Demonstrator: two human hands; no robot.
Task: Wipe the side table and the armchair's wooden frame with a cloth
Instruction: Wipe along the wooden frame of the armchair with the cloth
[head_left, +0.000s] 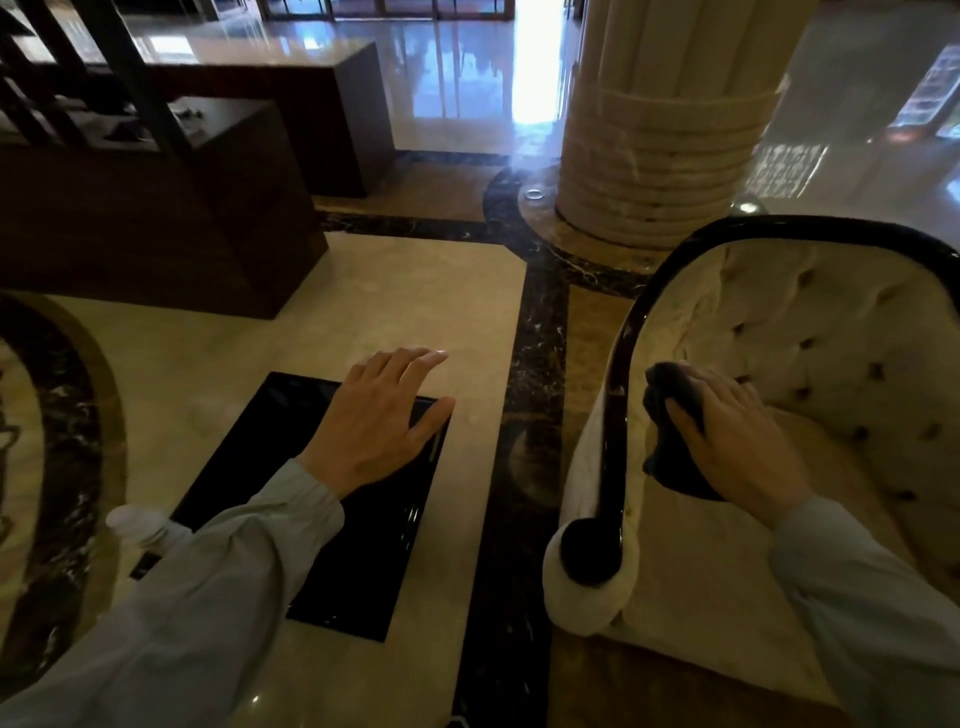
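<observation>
While the left hand (382, 415) hovers flat with fingers spread and empty over the glossy black side table (332, 519) at lower centre of the frame, the right hand (737, 441) at centre right grips a dark cloth (670, 415), fingers curled over it and pressing it against the cream upholstery just inside the armchair's dark wooden frame (615, 415). That frame curves from the rounded arm end at lower centre up along the arm and over the top of the chair back at upper right. Judging by the cloth's place, the chair step looks to be in hand; whether the table has been wiped I cannot tell. Next the cloth should shift left onto the rail itself and slide along its curve, wrapping the narrow wood while keeping off the pale fabric
</observation>
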